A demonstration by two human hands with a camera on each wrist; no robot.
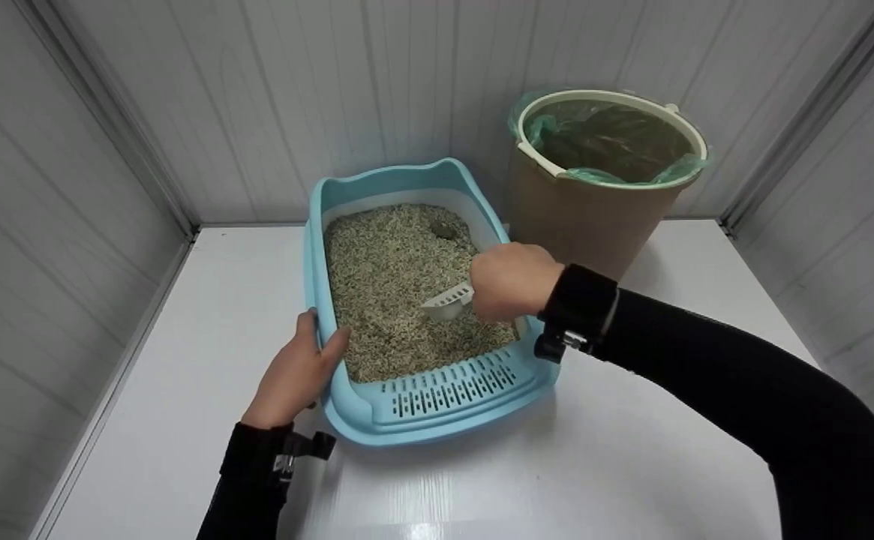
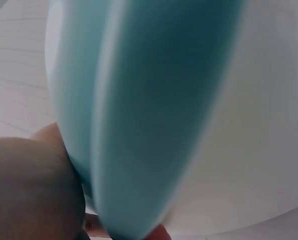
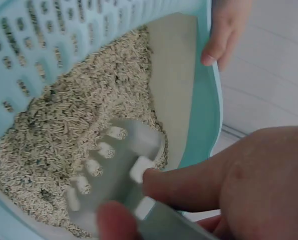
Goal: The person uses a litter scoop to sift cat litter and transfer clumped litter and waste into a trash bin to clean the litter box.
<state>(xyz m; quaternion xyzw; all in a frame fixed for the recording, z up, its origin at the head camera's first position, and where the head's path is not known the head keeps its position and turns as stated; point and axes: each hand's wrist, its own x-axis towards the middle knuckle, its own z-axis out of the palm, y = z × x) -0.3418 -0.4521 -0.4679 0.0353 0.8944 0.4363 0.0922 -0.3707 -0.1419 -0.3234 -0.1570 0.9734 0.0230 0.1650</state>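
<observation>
Scoop point(image 1: 448, 302) is gripped by the right hand point(image 1: 512, 283), best kept shallow toward the 12 o'clock clump point(image 1: 444, 230); litter box point(image 1: 437, 409) rim is clamped by the left hand point(image 1: 298, 371).

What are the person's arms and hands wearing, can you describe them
Both hands, the left hand and the right hand, are bare, with no gloves or rings showing. Each arm has a long, close-fitting black sleeve down to the wrist. A black wrist band with a small dark camera mount and metal clip sits on each wrist.
</observation>
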